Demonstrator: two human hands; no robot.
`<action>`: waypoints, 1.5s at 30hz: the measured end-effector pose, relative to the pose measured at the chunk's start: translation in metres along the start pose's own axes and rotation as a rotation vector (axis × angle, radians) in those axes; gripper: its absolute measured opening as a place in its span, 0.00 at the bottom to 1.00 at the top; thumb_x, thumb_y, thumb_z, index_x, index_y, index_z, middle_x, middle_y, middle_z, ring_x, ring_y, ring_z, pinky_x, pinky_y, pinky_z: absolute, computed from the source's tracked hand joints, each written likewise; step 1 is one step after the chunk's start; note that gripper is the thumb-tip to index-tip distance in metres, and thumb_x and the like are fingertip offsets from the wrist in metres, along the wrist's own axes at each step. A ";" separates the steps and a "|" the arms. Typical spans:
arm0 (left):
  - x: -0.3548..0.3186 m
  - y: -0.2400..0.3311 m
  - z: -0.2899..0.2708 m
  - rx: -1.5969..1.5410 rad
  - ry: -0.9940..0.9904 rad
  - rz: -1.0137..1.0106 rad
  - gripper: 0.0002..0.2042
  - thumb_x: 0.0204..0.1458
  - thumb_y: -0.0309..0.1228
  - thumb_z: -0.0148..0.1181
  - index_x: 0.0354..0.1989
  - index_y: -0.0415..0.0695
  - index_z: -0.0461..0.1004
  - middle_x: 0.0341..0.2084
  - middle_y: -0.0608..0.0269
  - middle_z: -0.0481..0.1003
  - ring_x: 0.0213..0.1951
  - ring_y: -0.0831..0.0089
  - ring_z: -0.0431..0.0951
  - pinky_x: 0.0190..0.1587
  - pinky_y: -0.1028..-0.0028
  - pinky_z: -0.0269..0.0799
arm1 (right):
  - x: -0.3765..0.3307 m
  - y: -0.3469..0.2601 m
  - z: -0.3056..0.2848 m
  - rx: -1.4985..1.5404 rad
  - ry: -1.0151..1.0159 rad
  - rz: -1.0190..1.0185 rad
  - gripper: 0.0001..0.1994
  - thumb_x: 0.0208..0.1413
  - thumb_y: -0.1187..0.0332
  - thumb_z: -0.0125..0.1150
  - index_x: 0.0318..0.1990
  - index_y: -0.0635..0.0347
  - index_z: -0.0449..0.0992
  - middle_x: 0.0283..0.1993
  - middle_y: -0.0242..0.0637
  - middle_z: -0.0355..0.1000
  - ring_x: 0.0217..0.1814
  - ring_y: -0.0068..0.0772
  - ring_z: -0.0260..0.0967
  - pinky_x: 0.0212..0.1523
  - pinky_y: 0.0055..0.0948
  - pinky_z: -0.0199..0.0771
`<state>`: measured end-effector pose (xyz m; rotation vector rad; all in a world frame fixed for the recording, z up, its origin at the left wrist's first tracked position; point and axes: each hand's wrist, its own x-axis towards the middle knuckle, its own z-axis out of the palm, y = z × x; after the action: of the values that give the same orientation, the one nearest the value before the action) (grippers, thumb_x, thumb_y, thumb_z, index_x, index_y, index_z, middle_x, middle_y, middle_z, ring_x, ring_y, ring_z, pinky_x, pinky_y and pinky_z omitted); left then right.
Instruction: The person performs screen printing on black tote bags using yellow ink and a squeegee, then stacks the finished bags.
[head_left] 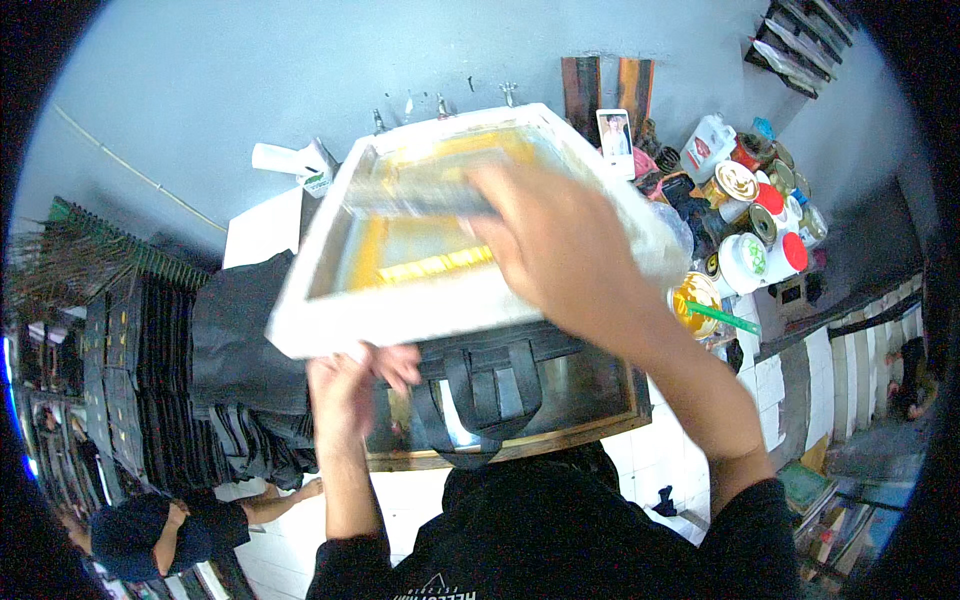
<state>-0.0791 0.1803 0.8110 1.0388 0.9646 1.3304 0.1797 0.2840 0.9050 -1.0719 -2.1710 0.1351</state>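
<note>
A white-edged screen-printing frame tilts up in front of me, its mesh smeared with yellow ink. My left hand grips the near edge of this frame at its left part, fingers bent beneath the rim. Closed round a squeegee, my right hand is over the mesh; both are blurred by motion. The squeegee lies crosswise, and its blade cannot be made out. Below the frame's near edge, a black fabric bag with loop handles lies on a wood-edged board.
Black bags are piled to the left. Paint tubs and cans crowd the right side, one with a green stick. A phone stands behind the frame's right corner. Another person sits at lower left.
</note>
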 end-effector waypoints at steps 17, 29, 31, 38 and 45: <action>-0.065 -0.072 0.006 -0.322 0.253 -0.478 0.19 0.56 0.23 0.50 0.52 0.21 0.71 0.45 0.32 0.79 0.43 0.53 0.86 0.40 0.70 0.86 | -0.082 -0.001 0.057 -0.087 -0.450 -0.169 0.10 0.54 0.71 0.59 0.43 0.62 0.71 0.38 0.47 0.73 0.43 0.53 0.74 0.42 0.49 0.73; -0.061 -0.072 0.009 -0.576 0.338 -0.596 0.22 0.52 0.23 0.44 0.54 0.18 0.65 0.52 0.27 0.74 0.56 0.42 0.78 0.58 0.58 0.80 | 0.099 0.154 0.153 -0.216 -0.579 -0.098 0.17 0.56 0.65 0.64 0.50 0.62 0.71 0.46 0.51 0.77 0.52 0.58 0.74 0.51 0.52 0.72; -0.069 -0.075 0.006 -0.676 0.354 -0.637 0.25 0.52 0.24 0.44 0.57 0.19 0.63 0.57 0.27 0.70 0.63 0.41 0.72 0.67 0.55 0.70 | 0.139 0.147 0.143 -0.185 -0.758 -0.033 0.20 0.57 0.63 0.64 0.53 0.63 0.72 0.47 0.52 0.78 0.53 0.57 0.74 0.52 0.52 0.72; -0.071 -0.082 0.009 -0.799 0.325 -0.707 0.25 0.55 0.26 0.46 0.58 0.21 0.63 0.57 0.29 0.71 0.64 0.43 0.71 0.68 0.55 0.69 | 0.137 0.167 0.175 -0.286 -0.516 -0.055 0.23 0.58 0.56 0.65 0.55 0.62 0.72 0.46 0.52 0.79 0.50 0.57 0.76 0.51 0.51 0.74; 0.022 -0.037 -0.001 0.310 0.006 -0.144 0.16 0.63 0.24 0.51 0.57 0.37 0.74 0.51 0.48 0.80 0.54 0.55 0.80 0.58 0.59 0.75 | 0.098 0.134 0.166 -0.332 -0.504 0.009 0.19 0.58 0.57 0.66 0.47 0.61 0.73 0.45 0.48 0.79 0.49 0.51 0.78 0.50 0.50 0.76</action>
<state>-0.0690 0.2038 0.7757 1.1739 1.2537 1.0872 0.1228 0.4768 0.7828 -1.3438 -2.7088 0.0515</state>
